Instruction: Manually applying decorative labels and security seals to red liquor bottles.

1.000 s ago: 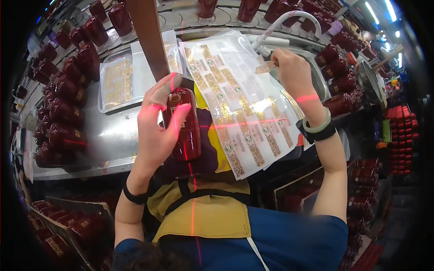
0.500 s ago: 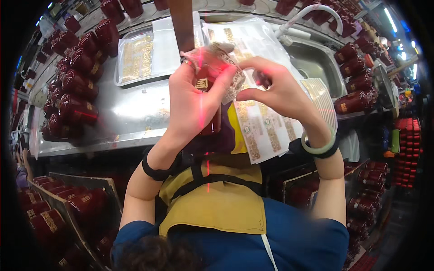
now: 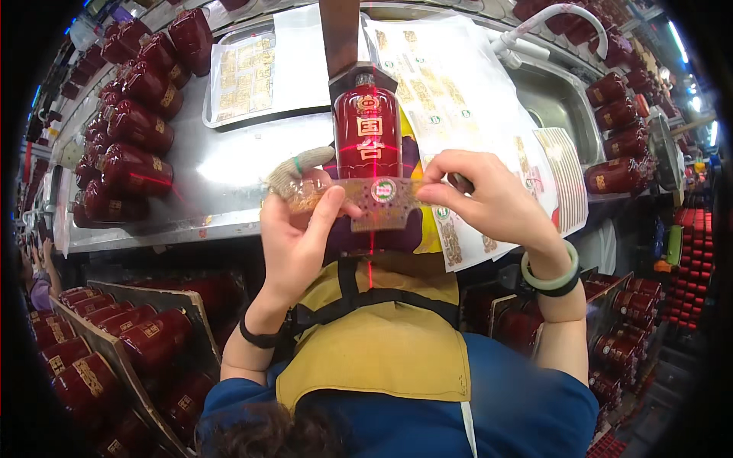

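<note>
A dark red glass bottle (image 3: 369, 118) with gold characters lies in front of me, its neck pointing away, against a dark holder. Red laser lines cross it. Over its near end a translucent decal film (image 3: 366, 216) with a gold pattern and a round green-and-white emblem is stretched sideways. My left hand (image 3: 301, 240) grips the film's left part between thumb and fingers; a grey knit cover (image 3: 301, 164) sits on one of its fingers. My right hand (image 3: 489, 195) pinches the film's right end between thumb and forefinger. Purple and yellow cloth shows beneath the bottle.
Sheets of gold decals (image 3: 427, 84) lie right of the bottle, and a tray (image 3: 210, 114) with more stands left. Red bottles (image 3: 134, 126) crowd the metal table's left side. A sink (image 3: 553, 99) with a white faucet is at right. Crates of bottles (image 3: 156, 336) flank me below.
My hands have come down and nearer, away from the bottle's far part, which is now uncovered. The bunched film is now spread between them, and my right fingers have closed on its end.
</note>
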### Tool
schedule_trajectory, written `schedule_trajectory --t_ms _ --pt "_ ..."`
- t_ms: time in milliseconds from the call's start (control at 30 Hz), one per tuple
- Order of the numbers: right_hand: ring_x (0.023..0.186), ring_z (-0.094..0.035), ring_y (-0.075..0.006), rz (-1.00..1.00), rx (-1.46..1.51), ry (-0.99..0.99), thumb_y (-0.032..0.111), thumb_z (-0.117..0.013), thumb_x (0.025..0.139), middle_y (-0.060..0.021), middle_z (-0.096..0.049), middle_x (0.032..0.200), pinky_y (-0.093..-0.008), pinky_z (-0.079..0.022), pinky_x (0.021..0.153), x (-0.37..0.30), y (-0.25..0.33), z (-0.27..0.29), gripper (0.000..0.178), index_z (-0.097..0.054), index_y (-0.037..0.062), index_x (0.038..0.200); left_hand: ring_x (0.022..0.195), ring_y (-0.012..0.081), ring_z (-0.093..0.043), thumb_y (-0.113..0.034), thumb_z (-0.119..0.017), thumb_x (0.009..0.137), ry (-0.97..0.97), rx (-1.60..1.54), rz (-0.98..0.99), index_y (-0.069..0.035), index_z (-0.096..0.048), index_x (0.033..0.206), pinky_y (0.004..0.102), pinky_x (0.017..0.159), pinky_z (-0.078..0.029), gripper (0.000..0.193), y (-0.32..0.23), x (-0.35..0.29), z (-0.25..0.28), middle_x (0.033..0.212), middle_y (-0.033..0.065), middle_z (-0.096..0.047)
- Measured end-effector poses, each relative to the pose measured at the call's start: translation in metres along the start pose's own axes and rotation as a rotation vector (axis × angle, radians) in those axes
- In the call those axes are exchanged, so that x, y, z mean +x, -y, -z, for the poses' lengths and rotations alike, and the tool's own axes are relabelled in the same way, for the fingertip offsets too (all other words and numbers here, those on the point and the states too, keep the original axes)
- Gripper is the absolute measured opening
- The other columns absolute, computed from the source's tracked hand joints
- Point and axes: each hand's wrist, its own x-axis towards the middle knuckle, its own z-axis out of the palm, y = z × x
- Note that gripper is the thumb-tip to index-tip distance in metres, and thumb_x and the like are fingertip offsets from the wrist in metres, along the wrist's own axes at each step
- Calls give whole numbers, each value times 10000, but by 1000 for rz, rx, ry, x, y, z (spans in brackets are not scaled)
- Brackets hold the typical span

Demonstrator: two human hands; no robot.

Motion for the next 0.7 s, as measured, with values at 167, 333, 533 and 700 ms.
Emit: schedule_trajectory --t_ms 167,333,533,700 --pt "635 -447 -101 -42 -23 -114 154 -733 931 -39 -574 701 -282 -385 587 17 -27 -24 168 -691 -8 919 831 92 -609 -58 -624 1023 -88 63 78 20 -581 1281 247 762 -523 273 34 11 10 1027 36 -628" --pt "644 -464 -93 -10 -33 -190 134 -740 923 -37 -591 741 -275 -388 593 23 -46 -38 143 -693 -1 921 845 93 -619 -70 -617 1027 -78 24 131 13 -598 1265 250 764 -523 253 53 14 17 995 38 -664" --pt "786 -602 -238 -81 45 -171 206 -733 925 -125 -635 851 -354 -471 724 22 -48 -40 191 -700 18 934 909 117 -666 -136 -601 1039 -86 -221 234 13 -613 1255 274 786 -540 262 36 19 20 1066 81 -704" --pt "753 -559 -175 -121 121 -168 212 -721 950 -89 -616 838 -321 -450 695 21 -52 -43 201 -695 12 953 921 125 -675 -125 -655 1009 -84 -154 251 26 -635 1215 285 778 -548 256 44 22 24 1068 94 -718"
